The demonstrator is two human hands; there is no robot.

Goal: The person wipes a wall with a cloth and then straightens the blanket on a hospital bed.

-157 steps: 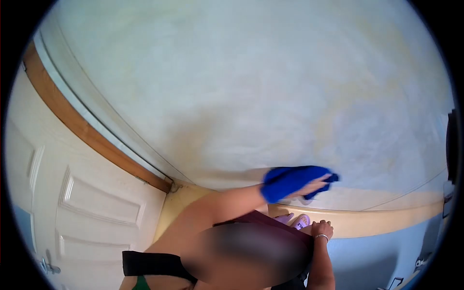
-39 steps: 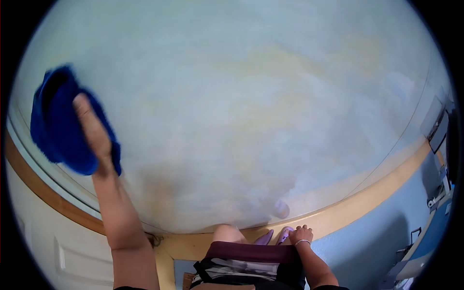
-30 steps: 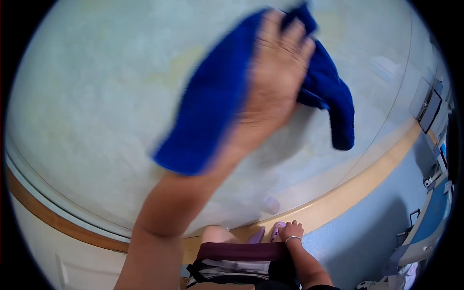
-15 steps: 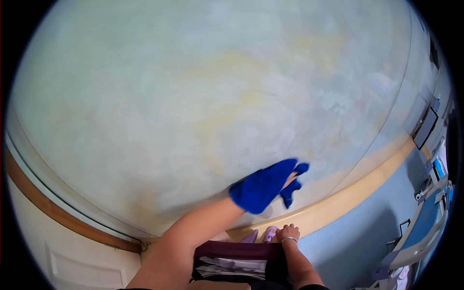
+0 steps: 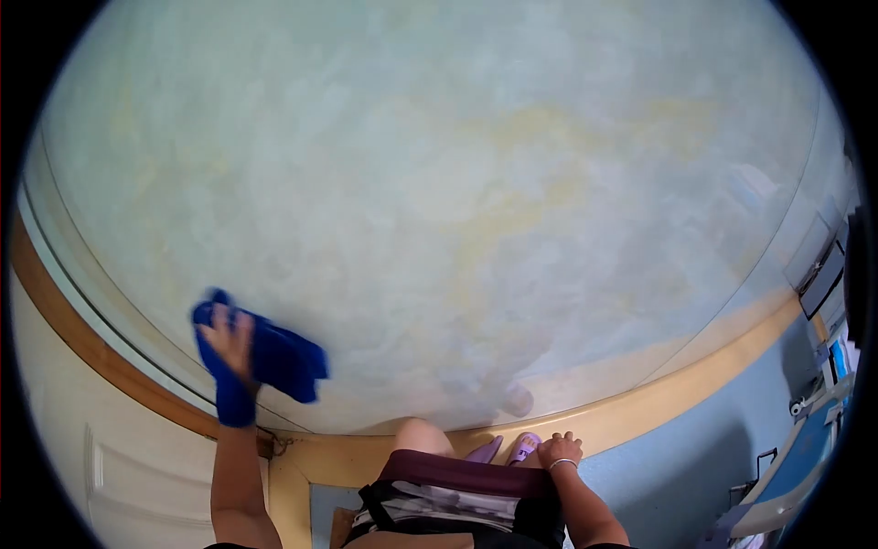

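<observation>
Left hand [image 5: 232, 345] grips blue cloth [image 5: 283, 361] near white door [image 5: 146, 480]; right hand [image 5: 560, 448] rests loosely open.

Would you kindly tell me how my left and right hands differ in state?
Your left hand holds a blue cloth; your right hand holds no cloth, near the maroon hem. A bracelet shows at the right hand, whereas cloth hides the left hand's wrist. Both are ungloved.

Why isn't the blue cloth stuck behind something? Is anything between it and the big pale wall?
Nothing visible is in the way. The left hand is right on the blue cloth, in front of the pale wall. I can't tell if the whole cloth touches it.
</observation>
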